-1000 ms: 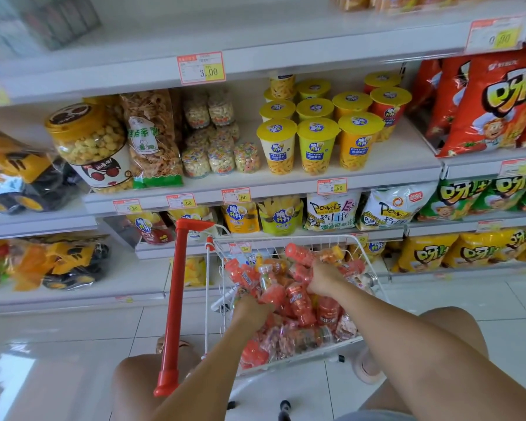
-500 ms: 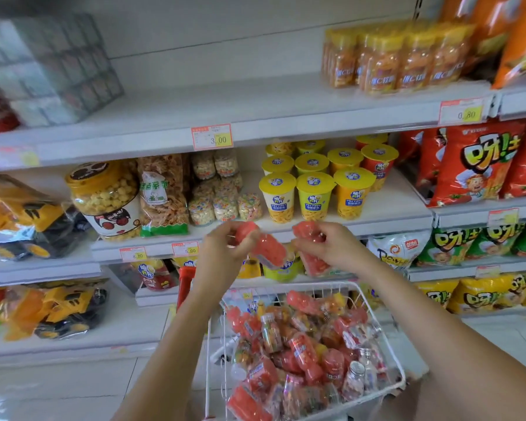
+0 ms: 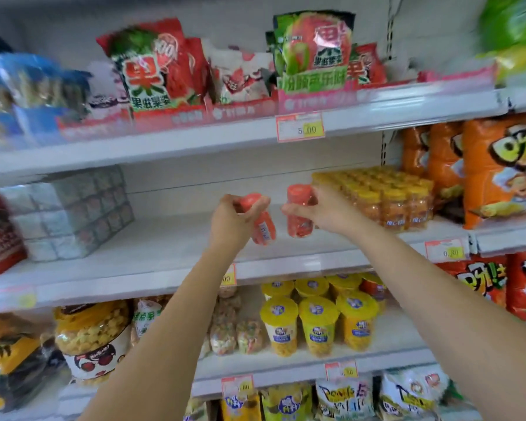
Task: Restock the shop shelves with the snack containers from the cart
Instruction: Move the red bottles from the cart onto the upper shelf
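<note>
Placement step, by my reading. Left hand (image 3: 231, 220) curls round the cap end of one red snack container (image 3: 264, 230), which hangs tilted. Right hand (image 3: 324, 212) wraps a second red container (image 3: 299, 217), close to upright. Both are held in the air in front of the middle shelf (image 3: 164, 247), over its bare stretch between grey boxed stack (image 3: 70, 214) and yellow-lidded jars (image 3: 386, 199); neither is set down yet. Cart not in view.

To do it well: straighten the tilted one before lowering, land bases flat, start just beside the yellow-lidded jars, push to the back, labels outward, let go one at a time so neither topples
</note>
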The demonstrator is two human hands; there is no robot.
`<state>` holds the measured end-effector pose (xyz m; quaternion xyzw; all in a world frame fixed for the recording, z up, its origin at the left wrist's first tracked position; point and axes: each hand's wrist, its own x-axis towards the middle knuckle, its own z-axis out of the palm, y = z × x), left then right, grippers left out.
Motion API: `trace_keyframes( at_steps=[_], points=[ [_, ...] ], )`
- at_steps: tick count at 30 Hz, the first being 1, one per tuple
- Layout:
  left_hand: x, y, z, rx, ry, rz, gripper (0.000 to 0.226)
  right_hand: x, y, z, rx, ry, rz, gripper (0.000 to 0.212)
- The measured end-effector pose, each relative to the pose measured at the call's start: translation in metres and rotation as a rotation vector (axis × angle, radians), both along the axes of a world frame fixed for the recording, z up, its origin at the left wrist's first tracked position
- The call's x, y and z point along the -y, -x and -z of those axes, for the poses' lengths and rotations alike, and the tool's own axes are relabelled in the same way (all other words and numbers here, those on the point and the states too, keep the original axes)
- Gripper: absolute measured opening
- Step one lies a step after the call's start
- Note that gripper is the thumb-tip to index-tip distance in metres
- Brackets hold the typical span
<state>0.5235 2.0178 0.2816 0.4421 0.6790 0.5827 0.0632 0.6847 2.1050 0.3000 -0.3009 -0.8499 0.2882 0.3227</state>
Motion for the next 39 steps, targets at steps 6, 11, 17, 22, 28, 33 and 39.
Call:
trace_keyframes(
  at_steps=[6,11,17,22,28,33,39],
  points=[
    [-0.050,0.021,0.008,-0.020,0.121,0.091,0.021,-0.048,0.038,0.031,0.026,0.031,0.120,0.034],
    [-0.070,0.023,0.005,-0.104,0.209,0.139,0.033,-0.061,0.052,0.033,0.036,0.053,0.125,0.038],
    [-0.069,0.041,0.023,-0.054,0.353,0.206,0.068,-0.064,0.047,0.025,0.352,0.162,-0.018,0.040],
    [-0.065,0.053,0.019,0.013,0.357,0.278,0.050,-0.062,0.050,0.025,0.274,0.165,0.002,0.041],
    [-0.076,0.055,0.022,-0.053,0.421,0.228,0.045,-0.065,0.058,0.025,0.304,0.111,0.036,0.041],
    [-0.087,0.056,0.014,-0.167,0.463,0.236,0.026,-0.083,0.072,0.026,0.300,0.145,0.053,0.040],
    [-0.097,0.061,0.009,-0.092,0.531,0.345,0.025,-0.099,0.081,0.026,0.322,0.153,0.058,0.039]
  ],
)
